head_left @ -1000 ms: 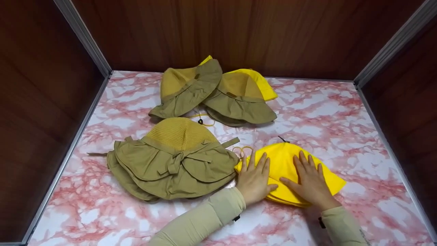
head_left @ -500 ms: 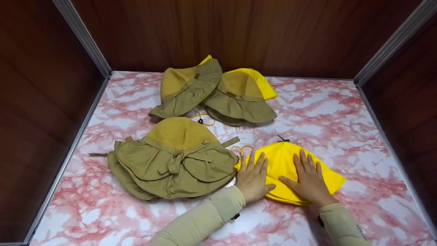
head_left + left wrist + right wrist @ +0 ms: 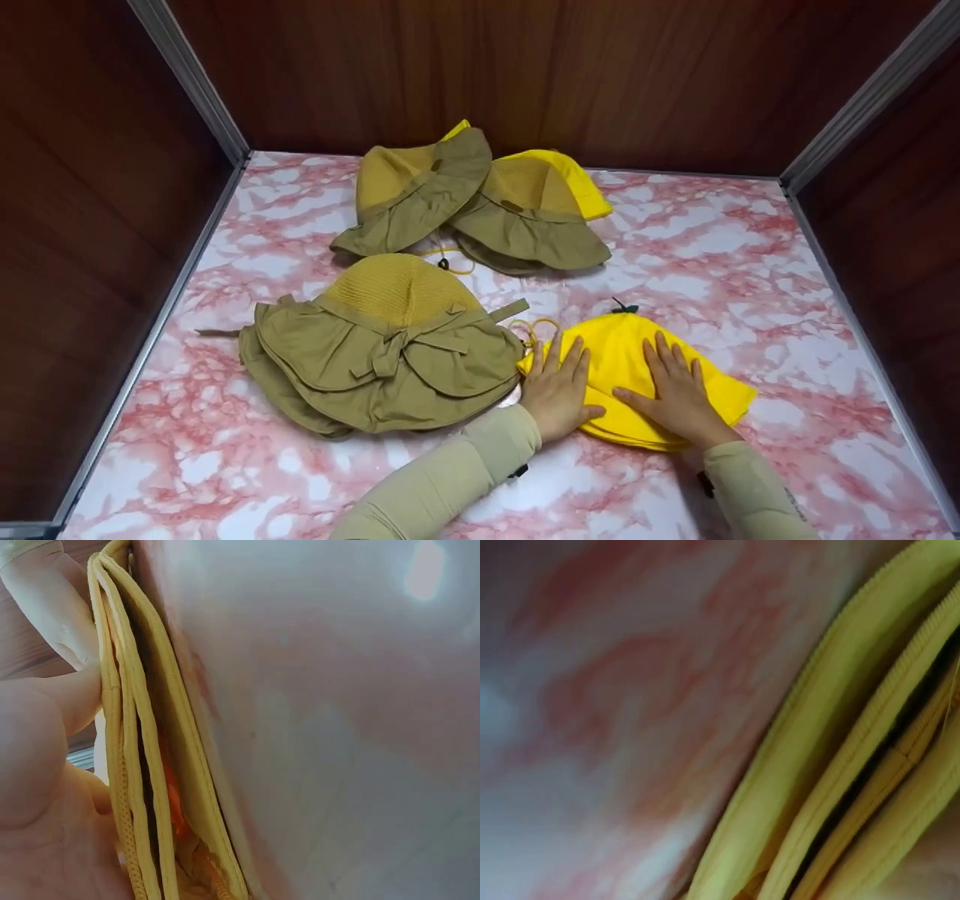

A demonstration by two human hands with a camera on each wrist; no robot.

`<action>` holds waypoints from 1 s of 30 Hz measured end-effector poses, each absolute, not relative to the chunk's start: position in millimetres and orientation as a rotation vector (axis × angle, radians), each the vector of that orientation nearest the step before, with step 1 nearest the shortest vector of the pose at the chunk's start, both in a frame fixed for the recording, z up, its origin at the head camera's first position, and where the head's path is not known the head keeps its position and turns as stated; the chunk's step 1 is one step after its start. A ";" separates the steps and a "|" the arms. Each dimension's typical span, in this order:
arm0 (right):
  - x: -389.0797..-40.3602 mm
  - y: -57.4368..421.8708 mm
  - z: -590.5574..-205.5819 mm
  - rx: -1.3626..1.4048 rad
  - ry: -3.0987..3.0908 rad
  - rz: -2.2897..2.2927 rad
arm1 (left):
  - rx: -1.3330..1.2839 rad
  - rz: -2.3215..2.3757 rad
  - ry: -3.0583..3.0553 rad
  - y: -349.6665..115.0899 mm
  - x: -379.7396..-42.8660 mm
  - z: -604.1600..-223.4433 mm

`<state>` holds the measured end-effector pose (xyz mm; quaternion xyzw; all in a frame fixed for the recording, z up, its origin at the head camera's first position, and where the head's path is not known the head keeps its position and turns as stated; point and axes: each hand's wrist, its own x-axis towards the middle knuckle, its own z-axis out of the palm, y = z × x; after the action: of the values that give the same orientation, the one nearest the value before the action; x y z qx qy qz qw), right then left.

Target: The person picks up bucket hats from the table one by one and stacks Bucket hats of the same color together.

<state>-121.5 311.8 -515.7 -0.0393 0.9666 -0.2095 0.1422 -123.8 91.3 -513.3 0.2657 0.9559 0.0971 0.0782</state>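
Note:
A yellow bucket hat (image 3: 615, 360) lies flattened on the marbled table at the front right, a small dark green tuft at its crown. My left hand (image 3: 556, 394) rests spread on its left side, and my right hand (image 3: 679, 394) lies flat on its right side. Both sets of fingers are straight and point away from me. In the left wrist view, the layered brim edges (image 3: 150, 727) show beside the palm, with the thumb against them. The right wrist view shows stacked brim edges (image 3: 840, 757) close over the table.
Left of the yellow hat sits a large olive hat (image 3: 390, 352) with a bow and ruffled brim. Farther back, two olive hats (image 3: 420, 195) overlap, with yellow fabric (image 3: 574, 180) behind them. A cord loop (image 3: 459, 261) lies between. Dark wood panels (image 3: 510, 75) enclose three sides.
The hands stay spread on the yellow hat with almost no movement. The head view has shifted very slightly.

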 end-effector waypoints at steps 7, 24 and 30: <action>-122.5 309.5 -516.4 -0.119 2.774 -0.612 | 0.776 0.246 2.852 91.8 -124.3 -515.4; -155.8 303.5 -442.9 -0.065 2.742 -0.539 | 0.746 0.064 2.862 100.8 -126.4 -515.3; -176.9 284.2 -423.3 -0.118 2.946 -0.923 | 0.759 0.107 2.882 97.6 -125.6 -515.6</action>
<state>-176.9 284.2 -423.3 -0.0382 0.9533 -0.2986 0.0262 -125.6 97.6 -515.6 0.2537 0.9633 0.0356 0.0797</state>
